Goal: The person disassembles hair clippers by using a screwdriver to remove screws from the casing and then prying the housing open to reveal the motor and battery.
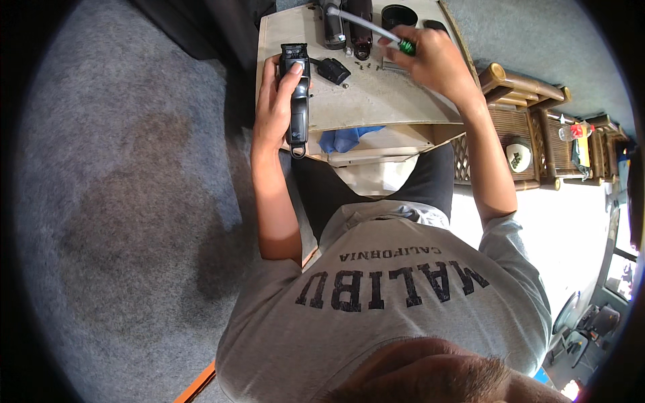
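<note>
My left hand (271, 111) is closed around a black hair clipper (299, 114), upright in the picture, its head end away from me. The thumb presses on its upper body. In my right hand (437, 64) is a screwdriver (369, 23) with a green handle; its shaft points left over the far part of the table, apart from the clipper. Beside the clipper's head lies a small black part (333, 70). Several tiny screws (361, 66) are scattered between the hands. Two dark clipper-like bodies, one grey-black (333, 30) and one dark reddish (361, 40), lie at the far side.
The pale worn table (383, 107) has an open compartment at its near edge with a blue cloth (346, 139) inside. A round black container (399, 15) stands at the far right. Bamboo furniture (514, 127) to the right holds a white cap (518, 157) and a bottle (574, 131).
</note>
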The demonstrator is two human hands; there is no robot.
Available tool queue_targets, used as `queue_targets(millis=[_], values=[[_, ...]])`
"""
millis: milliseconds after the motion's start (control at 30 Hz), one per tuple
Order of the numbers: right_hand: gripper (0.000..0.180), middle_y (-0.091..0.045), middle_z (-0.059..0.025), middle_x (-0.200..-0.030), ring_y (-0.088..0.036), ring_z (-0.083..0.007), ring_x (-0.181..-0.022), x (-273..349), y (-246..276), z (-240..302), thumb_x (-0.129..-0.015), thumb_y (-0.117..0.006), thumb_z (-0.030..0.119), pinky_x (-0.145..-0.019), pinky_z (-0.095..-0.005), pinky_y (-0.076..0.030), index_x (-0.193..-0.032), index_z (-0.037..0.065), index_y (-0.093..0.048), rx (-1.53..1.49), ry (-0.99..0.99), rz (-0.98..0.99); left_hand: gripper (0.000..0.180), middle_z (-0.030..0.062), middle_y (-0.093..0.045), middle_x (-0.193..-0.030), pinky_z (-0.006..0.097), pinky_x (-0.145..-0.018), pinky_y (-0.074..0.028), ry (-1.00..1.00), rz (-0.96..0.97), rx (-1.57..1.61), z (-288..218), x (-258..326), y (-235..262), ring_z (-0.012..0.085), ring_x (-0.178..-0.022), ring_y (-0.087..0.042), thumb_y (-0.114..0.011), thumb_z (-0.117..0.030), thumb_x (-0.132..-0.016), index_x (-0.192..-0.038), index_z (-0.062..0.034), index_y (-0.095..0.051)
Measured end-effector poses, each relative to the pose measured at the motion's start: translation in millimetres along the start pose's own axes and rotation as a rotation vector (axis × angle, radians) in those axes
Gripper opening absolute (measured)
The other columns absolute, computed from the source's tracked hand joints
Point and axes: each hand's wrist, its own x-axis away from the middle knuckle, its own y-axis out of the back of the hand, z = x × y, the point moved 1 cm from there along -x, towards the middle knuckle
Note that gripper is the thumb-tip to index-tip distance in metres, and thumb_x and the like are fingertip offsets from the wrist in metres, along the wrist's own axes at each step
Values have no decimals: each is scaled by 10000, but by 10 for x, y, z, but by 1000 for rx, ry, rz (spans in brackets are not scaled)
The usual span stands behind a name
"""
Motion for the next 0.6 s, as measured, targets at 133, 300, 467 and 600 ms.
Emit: queue_targets(millis=[133,300,467,600], values=[[273,-781,-131,-916,-752,-352,-885,98,-116,1,-952,-731,352,-820,-461,-598,-1148,173,-794,50,57,71,293,45,-650,-994,254,-828,-481,12,2,0,-12,-4,-12,92,-904,-597,-568,-303,-1084,-1228,-48,-574],[255,-771,-144,-863,-750,-358,-819,59,-231,-40,-944,-765,329,-762,-442,-594,-1096,126,-792,104,81,46,323,15,-619,-985,249,-745,-500,9,-2,57,52,-23,12,86,-862,-603,-647,-310,-1051,-1245,-63,-568],[280,-771,-155,-894,-745,-378,-863,20,-280,-55,-951,-751,351,-779,-469,-590,-1093,110,-772,121,75,69,341,19,-621,-999,253,-757,-506,36,15,55,41,-15,28,93,-884,-615,-650,-316,-1051,-1268,-67,-566],[319,-746,-204,-845,-737,-400,-832,-34,-320,-91,-981,-725,353,-764,-484,-572,-1131,73,-753,64,77,-41,347,16,-618,-1005,256,-757,-508,14,1,58,29,-20,21,91,-882,-615,-649,-318,-1051,-1278,-70,-566]])
